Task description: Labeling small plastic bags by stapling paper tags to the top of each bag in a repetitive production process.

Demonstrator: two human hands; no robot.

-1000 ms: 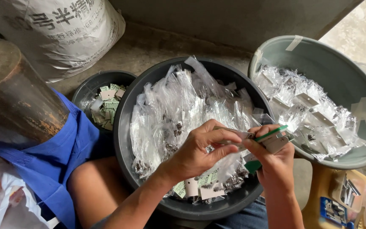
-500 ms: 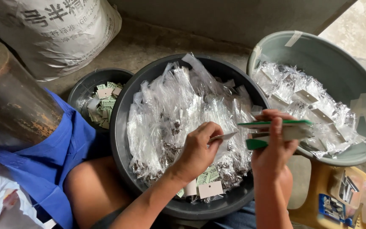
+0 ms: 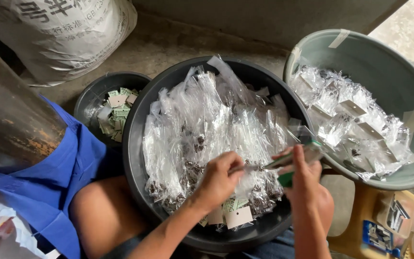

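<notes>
Both hands' grip, left hand (image 3: 219, 178) and right hand (image 3: 307, 184), closed on crinkly clear packet (image 3: 257, 169) over round black basin (image 3: 135, 144).

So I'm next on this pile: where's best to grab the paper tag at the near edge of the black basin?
Probably pinch the paper tag by its lower free corner, coming from the near rim of the black basin. It lies flat, loose, uncovered by bags.

Both hands: left hand (image 3: 219, 180) and right hand (image 3: 305, 177), pinched grip.
</notes>
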